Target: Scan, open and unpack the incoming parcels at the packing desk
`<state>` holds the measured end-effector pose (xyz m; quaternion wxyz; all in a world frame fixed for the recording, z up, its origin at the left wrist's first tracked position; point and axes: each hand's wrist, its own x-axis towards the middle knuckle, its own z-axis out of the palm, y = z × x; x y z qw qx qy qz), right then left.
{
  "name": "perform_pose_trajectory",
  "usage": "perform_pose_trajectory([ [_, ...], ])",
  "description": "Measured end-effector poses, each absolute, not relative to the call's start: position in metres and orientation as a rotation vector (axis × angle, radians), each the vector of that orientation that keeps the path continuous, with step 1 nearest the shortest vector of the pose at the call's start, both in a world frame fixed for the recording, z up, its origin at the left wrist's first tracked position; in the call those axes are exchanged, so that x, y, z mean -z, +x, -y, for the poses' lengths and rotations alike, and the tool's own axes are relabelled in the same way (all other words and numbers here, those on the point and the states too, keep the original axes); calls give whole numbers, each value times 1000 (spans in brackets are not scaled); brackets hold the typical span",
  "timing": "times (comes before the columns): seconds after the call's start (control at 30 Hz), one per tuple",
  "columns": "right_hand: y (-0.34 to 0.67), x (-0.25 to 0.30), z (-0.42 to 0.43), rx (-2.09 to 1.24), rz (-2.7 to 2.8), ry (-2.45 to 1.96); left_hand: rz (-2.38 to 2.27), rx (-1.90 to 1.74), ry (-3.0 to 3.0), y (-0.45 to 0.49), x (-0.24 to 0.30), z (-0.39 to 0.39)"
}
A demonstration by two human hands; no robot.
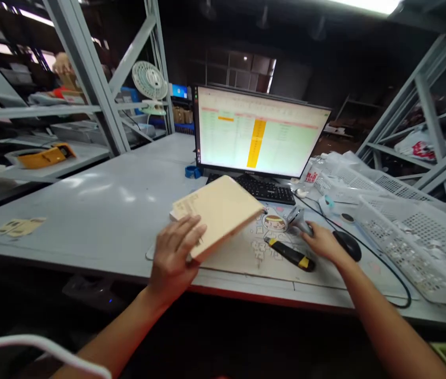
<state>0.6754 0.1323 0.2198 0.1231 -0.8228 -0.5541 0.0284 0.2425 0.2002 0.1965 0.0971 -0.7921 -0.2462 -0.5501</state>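
My left hand [178, 252] is closed around the near left edge of a flat tan cardboard box [225, 210], tilted above the desk mat with small dark print at its left end. With my right hand [321, 242] I grip the handle of a grey handheld barcode scanner [298, 218] low over the mat. Between the two hands lies a black and yellow utility knife [291, 255] on the mat [242, 263], which bears a cartoon face. Just right of my right hand is a black computer mouse [347, 246].
A monitor [223, 142] showing a spreadsheet stands behind a black keyboard [266, 189]. White perforated baskets [416, 221] line the right side. A blue tape roll [193, 171] sits left of the monitor. Grey shelf posts [92, 79] and a fan [150, 81] stand at the left.
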Motion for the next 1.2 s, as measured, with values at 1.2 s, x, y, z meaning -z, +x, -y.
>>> perform_pose_trajectory([
  [1.2,849,-91,-30,658,1225,-2280,1241,960,-2407,113,-140,-303],
])
